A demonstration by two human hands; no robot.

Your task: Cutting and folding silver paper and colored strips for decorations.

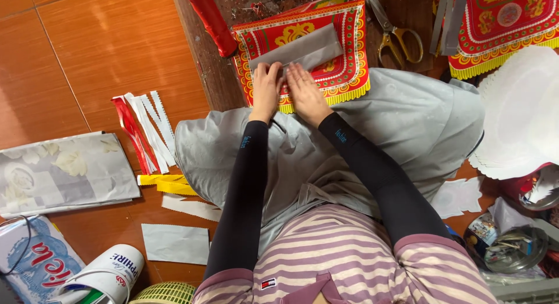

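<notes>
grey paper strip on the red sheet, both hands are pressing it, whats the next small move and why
Probably slide the fingers along the fold toward the free upper-right end. Both the left hand and the right hand press flat on the lower-left end of the grey paper strip, which lies diagonally across the red and gold sheet; the rest of the strip has no hand on it.

The floor tiles [105,48] on the left are glossy and smooth. The far grey paper strip [300,50] looks matt, lying on shiny red-and-gold printed paper [343,53]; the scissors [396,33] are metal.
</notes>
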